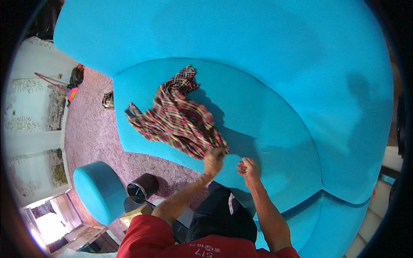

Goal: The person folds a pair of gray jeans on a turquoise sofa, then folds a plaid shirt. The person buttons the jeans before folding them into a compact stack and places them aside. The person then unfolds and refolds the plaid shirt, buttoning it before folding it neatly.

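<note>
A plaid shirt (176, 118) in red, black and yellow hangs crumpled over the seat of a turquoise sofa (275, 129), its sleeves spread toward the back and the left. Gripping the shirt's near right end is my left hand (214, 160), its fingers closed on the cloth. Just right of it, my right hand (249, 170) hovers apart from the shirt with fingers curled; whether anything small lies in them is hidden. The shirt's shadow falls on the seat to its right.
A round turquoise stool (101, 189) stands at the left on a pinkish carpet (92, 129). Beside it are a dark bin (144, 187) and a cardboard box (137, 214). The sofa's tall backrest (223, 30) curves along the far side.
</note>
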### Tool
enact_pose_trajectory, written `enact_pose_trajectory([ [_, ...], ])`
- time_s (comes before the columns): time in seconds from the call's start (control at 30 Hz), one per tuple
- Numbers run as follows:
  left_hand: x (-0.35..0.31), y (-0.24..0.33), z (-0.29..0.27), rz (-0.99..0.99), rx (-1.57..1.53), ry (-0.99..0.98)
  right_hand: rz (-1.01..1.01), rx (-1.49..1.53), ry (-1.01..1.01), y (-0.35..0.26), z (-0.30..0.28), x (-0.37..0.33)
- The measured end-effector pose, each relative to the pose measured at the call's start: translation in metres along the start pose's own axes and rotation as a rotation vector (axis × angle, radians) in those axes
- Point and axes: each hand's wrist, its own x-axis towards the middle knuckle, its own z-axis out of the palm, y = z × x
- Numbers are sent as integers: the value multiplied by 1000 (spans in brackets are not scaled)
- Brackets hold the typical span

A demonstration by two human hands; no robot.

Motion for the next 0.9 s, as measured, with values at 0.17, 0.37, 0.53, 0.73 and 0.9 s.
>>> enact_pose_trajectory([
  [0.17, -67, 92, 47, 19, -122, -194, 45, 192, -56, -26, -18, -40],
  [0.37, -97, 139, 59, 113, -99, -407, -60, 422, -89, -9, -82, -68],
  [0.53, -115, 143, 67, 199, -170, -487, -138, 503, -44, 11, -106, -85],
  [0.73, -101, 94, 78, 352, -300, -595, -338, 832, 5, 80, -116, -29],
  [0.9, -108, 68, 94, 28, -800, -784, -524, 926, -85, 87, -118, -35],
])
